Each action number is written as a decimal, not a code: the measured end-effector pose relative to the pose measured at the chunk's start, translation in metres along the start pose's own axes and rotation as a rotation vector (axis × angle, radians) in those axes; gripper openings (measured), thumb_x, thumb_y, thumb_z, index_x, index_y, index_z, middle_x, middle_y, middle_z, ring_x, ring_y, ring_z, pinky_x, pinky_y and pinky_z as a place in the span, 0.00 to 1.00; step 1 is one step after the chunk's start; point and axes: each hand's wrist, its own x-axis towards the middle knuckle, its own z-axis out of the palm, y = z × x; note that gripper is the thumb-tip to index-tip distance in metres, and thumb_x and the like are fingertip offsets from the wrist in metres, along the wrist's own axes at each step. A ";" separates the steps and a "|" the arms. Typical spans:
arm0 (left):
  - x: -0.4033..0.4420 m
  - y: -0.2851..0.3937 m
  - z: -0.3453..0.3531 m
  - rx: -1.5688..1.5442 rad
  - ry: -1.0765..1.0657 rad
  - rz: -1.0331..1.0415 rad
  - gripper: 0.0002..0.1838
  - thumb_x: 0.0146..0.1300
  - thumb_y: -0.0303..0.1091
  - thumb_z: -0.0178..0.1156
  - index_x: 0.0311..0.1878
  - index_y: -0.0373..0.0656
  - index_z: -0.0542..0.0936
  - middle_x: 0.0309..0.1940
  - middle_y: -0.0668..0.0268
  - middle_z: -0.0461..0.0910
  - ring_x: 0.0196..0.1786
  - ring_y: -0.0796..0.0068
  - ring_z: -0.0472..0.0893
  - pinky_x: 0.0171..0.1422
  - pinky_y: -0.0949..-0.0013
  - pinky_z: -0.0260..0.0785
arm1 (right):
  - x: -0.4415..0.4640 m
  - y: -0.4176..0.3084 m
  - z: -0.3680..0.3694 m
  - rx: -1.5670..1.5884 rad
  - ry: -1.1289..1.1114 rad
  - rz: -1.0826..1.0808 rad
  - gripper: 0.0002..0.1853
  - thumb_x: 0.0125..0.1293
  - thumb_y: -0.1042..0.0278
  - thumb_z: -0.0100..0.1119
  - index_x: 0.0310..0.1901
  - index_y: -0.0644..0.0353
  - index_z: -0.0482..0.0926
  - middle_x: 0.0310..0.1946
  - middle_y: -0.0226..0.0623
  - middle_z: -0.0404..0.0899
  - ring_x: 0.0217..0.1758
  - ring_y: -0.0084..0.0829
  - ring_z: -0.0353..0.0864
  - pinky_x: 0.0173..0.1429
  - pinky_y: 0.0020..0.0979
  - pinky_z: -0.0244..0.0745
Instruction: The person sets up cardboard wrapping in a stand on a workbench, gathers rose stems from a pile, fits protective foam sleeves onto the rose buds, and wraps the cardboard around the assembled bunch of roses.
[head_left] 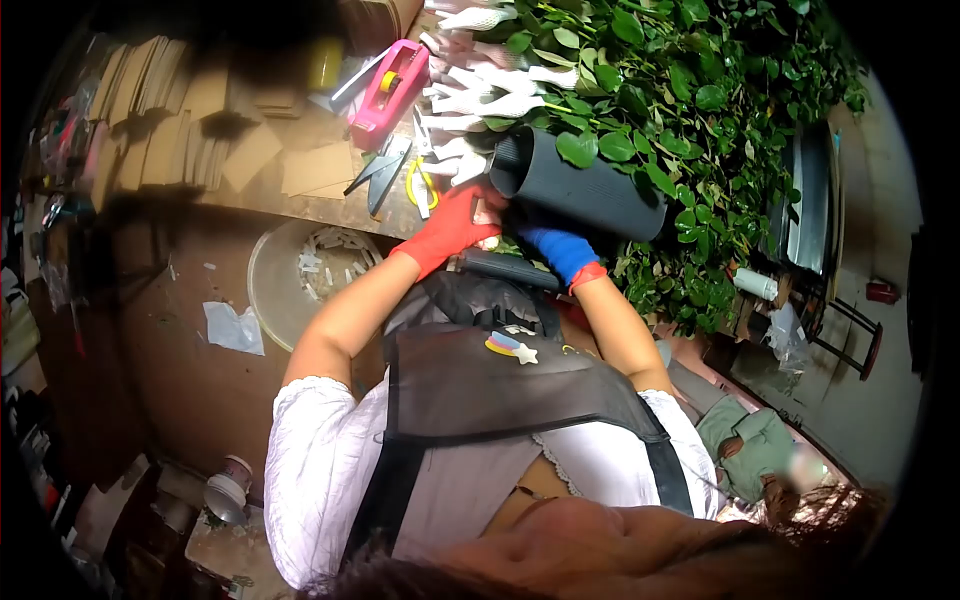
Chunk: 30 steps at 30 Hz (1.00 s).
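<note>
A dark ribbed sleeve lies at the table's front edge, beside leafy green stems. White-netted flower heads are bunched to its left. My left hand, in a red covering, is at the sleeve's left end with its fingers bent around something pale that I cannot make out. My right hand, wrapped in blue with a red cuff, is under the sleeve; its fingers are hidden. A second dark ribbed piece is just below my hands.
Dark scissors, yellow-handled scissors and a pink tape dispenser lie left of the flower heads. Cardboard pieces cover the left table. A round bin stands below. Another person is at lower right.
</note>
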 end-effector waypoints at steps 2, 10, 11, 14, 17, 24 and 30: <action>0.000 -0.002 0.002 0.059 0.030 0.045 0.32 0.52 0.46 0.76 0.58 0.45 0.75 0.56 0.51 0.75 0.65 0.50 0.71 0.71 0.54 0.63 | 0.005 0.008 0.015 0.216 -0.039 -0.044 0.33 0.75 0.39 0.48 0.72 0.54 0.70 0.75 0.45 0.66 0.75 0.50 0.66 0.79 0.46 0.57; 0.005 -0.016 0.004 0.200 -0.037 -0.012 0.29 0.54 0.48 0.74 0.56 0.47 0.77 0.56 0.52 0.76 0.65 0.46 0.71 0.70 0.51 0.64 | 0.016 0.032 0.053 0.663 -0.094 -0.140 0.27 0.76 0.48 0.49 0.69 0.55 0.72 0.73 0.46 0.69 0.74 0.48 0.67 0.77 0.44 0.59; 0.007 -0.014 0.005 0.216 -0.025 -0.025 0.27 0.55 0.49 0.73 0.55 0.47 0.79 0.54 0.52 0.78 0.64 0.46 0.72 0.69 0.50 0.65 | 0.012 0.027 0.046 0.503 -0.061 -0.113 0.28 0.76 0.48 0.48 0.70 0.55 0.72 0.73 0.47 0.68 0.74 0.49 0.67 0.78 0.44 0.58; 0.019 -0.016 0.015 0.029 0.115 -0.107 0.20 0.58 0.48 0.70 0.48 0.47 0.81 0.46 0.54 0.81 0.62 0.44 0.73 0.67 0.51 0.67 | -0.001 0.020 0.035 0.122 0.017 -0.076 0.29 0.76 0.48 0.47 0.71 0.55 0.70 0.74 0.48 0.67 0.75 0.50 0.65 0.79 0.46 0.56; 0.008 -0.014 0.026 0.158 0.264 -0.080 0.16 0.60 0.47 0.68 0.43 0.46 0.82 0.40 0.55 0.81 0.59 0.44 0.74 0.65 0.52 0.68 | -0.009 0.029 0.044 -0.011 0.070 -0.073 0.30 0.76 0.46 0.46 0.72 0.54 0.68 0.74 0.49 0.66 0.76 0.52 0.63 0.80 0.50 0.53; 0.008 -0.025 0.029 0.207 0.258 -0.089 0.16 0.58 0.48 0.68 0.40 0.48 0.81 0.40 0.61 0.83 0.56 0.48 0.76 0.64 0.54 0.68 | 0.021 0.054 0.082 0.028 0.290 0.015 0.35 0.73 0.39 0.50 0.72 0.55 0.69 0.72 0.52 0.68 0.75 0.57 0.64 0.78 0.54 0.56; 0.009 0.010 0.014 0.113 0.209 -0.038 0.22 0.59 0.47 0.68 0.53 0.46 0.81 0.47 0.55 0.83 0.58 0.46 0.78 0.67 0.52 0.66 | 0.013 0.038 0.042 0.117 0.071 0.034 0.35 0.75 0.41 0.48 0.73 0.59 0.68 0.73 0.51 0.67 0.77 0.53 0.62 0.80 0.48 0.54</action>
